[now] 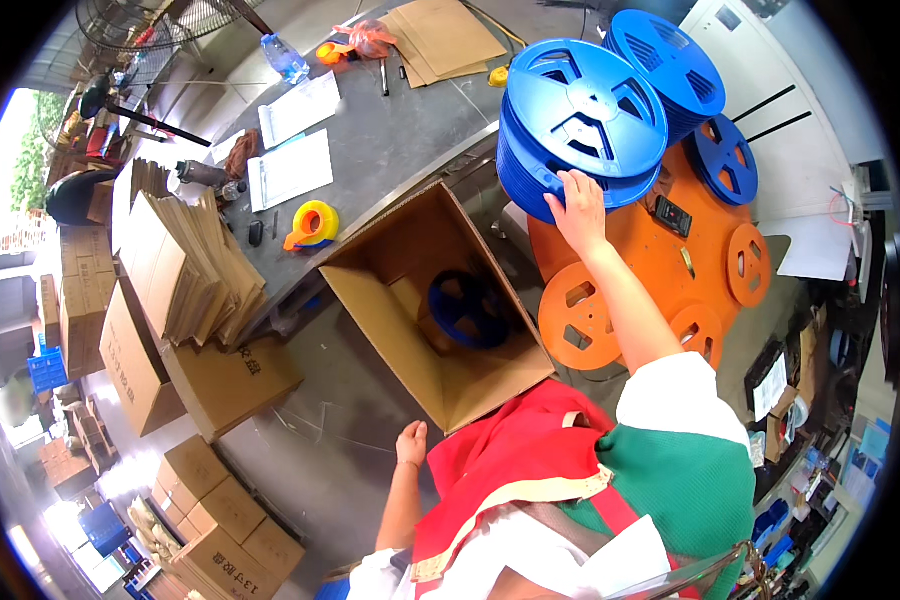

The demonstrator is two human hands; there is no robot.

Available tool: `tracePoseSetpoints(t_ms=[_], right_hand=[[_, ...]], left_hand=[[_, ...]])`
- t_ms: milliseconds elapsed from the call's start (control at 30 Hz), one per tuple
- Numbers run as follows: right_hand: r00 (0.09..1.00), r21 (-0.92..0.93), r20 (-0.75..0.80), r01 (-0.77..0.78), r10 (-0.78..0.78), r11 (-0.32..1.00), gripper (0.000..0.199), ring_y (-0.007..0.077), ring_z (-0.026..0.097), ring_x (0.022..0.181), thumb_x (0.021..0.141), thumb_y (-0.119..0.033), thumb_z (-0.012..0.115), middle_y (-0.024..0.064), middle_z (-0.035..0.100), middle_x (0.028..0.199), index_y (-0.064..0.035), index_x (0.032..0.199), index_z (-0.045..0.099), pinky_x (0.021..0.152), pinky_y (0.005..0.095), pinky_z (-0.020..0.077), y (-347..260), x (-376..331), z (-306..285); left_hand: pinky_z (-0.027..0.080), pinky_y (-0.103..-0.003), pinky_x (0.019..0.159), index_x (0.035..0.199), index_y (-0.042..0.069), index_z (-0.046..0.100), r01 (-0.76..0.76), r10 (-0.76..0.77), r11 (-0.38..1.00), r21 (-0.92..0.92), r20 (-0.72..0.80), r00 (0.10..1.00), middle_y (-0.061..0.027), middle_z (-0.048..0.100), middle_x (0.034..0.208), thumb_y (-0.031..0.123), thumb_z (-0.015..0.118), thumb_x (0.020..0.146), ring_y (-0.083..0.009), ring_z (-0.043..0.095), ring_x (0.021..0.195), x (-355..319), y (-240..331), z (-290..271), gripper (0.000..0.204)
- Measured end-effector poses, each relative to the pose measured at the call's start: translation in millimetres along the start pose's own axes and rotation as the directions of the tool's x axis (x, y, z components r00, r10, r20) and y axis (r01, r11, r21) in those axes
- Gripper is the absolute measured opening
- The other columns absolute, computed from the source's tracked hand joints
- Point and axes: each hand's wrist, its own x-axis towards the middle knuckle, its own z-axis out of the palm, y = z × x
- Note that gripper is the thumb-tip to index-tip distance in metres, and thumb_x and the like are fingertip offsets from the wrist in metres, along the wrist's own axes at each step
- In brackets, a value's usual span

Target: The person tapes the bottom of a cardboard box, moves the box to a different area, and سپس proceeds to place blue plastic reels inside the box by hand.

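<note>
Blue reels (pixel 592 108), orange table (pixel 650 252) — carton (pixel 382 325) before workbench (pixel 400 120)

Your orange table (pixel 655 272) carries stacked blue reels (pixel 590 98) and a black device (pixel 673 216); your grey table (pixel 400 140) (farther left) bears white papers (pixel 292 170), flat cardboard (pixel 450 38) and a tape dispenser (pixel 327 217).

Red front: your body carries bright red cloth (pixel 510 440), loosely folded, with wide cream edging (pixel 515 515).
Green side: on your right you wear a panel of textured green cloth (pixel 685 480), crossed by a narrow red stripe (pixel 618 508).
Sleeves: your right sleeve (pixel 682 400) and left sleeve (pixel 378 575) are white.
Chest: white cloth (pixel 570 560) shows near your collar, beside a grey-brown strip (pixel 562 531).
Hands: your left hand (pixel 411 445) and right hand (pixel 578 214) are ungloved.
</note>
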Motion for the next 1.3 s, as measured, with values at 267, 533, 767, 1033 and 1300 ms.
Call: tracePoseSetpoints(t_ms=[267, 533, 767, 1033, 1300], right_hand=[[0.979, -0.121, -0.202, -0.011, -0.013, 0.993, 0.068, 0.0281, 0.039, 0.115, 0.069, -0.03, 0.07, 0.0116, 0.04, 0.127, -0.0053, 0.124, 0.038, 0.096, 0.0426, 0.0276, 39.6, 65.3, -16.5], [0.963, -0.262, 0.259, -0.002, 0.072, 0.965, 0.05, 0.0252, 0.045, 0.111, 0.073, -0.038, 0.066, 0.011, 0.053, 0.109, -0.0034, 0.106, 0.052, 0.096, 0.0452, 0.0301, 93.5, 94.7, 12.5], [0.979, 0.383, -0.062, 0.202, -0.193, 0.901, 0.028, 0.0318, 0.052, 0.071, 0.069, -0.024, 0.07, 0.0126, 0.054, 0.074, -0.0033, 0.077, 0.052, 0.064, 0.0392, 0.0436, -37.7, 33.2, -90.9], [0.586, 0.458, 0.81, -0.641, -0.008, -0.615, 0.05, 0.0164, 0.049, 0.043, 0.093, -0.044, 0.034, 0.0077, 0.05, 0.057, 0.0011, 0.082, 0.05, 0.054, 0.0288, 0.0472, -112.8, -32.8, -119.5], [0.989, 0.472, 0.102, -0.146, 0.111, 0.869, 0.031, 0.0361, 0.055, 0.082, 0.079, -0.027, 0.058, 0.0167, 0.058, 0.09, 0.0001, 0.094, 0.055, 0.071, 0.0397, 0.0427, -49.1, 4.4, -48.8]], left_hand=[[0.048, -0.026, 0.062, 0.099, -0.001, 0.062, 0.143, -0.136, 0.972, -0.187, 0.049, 0.989, -0.0078, 0.064, 0.077, 0.028, 0.057, 0.084, -0.0123, 0.059, 0.065, -73.2, 8.2, 44.5, 0.033], [0.043, -0.021, 0.049, 0.101, 0.004, 0.059, 0.224, -0.231, 0.888, -0.403, 0.031, 0.972, -0.0015, 0.06, 0.081, 0.024, 0.053, 0.087, -0.0072, 0.054, 0.063, -92.4, 29.5, 11.9, 0.025], [0.042, -0.019, 0.058, 0.105, 0.001, 0.057, -0.13, 0.081, 0.862, -0.49, -0.12, 0.99, -0.0024, 0.06, 0.086, 0.019, 0.053, 0.088, -0.007, 0.053, 0.07, -85.4, 167.6, -19.9, 0.025], [0.043, -0.027, 0.078, 0.113, 0.004, 0.05, -0.258, -0.063, 0.171, -0.951, -0.272, 0.96, -0.0065, 0.054, 0.102, 0.043, 0.048, 0.089, -0.0149, 0.052, 0.088, -74.3, 289.0, -66.2, 0.046], [0.046, -0.023, 0.056, 0.093, 0.011, 0.052, -0.344, 0.197, -0.129, -0.93, -0.364, 0.91, 0.005, 0.042, 0.057, 0.056, 0.049, 0.079, -0.0074, 0.046, 0.052, -112.4, 264.9, -99.0, 0.048]])
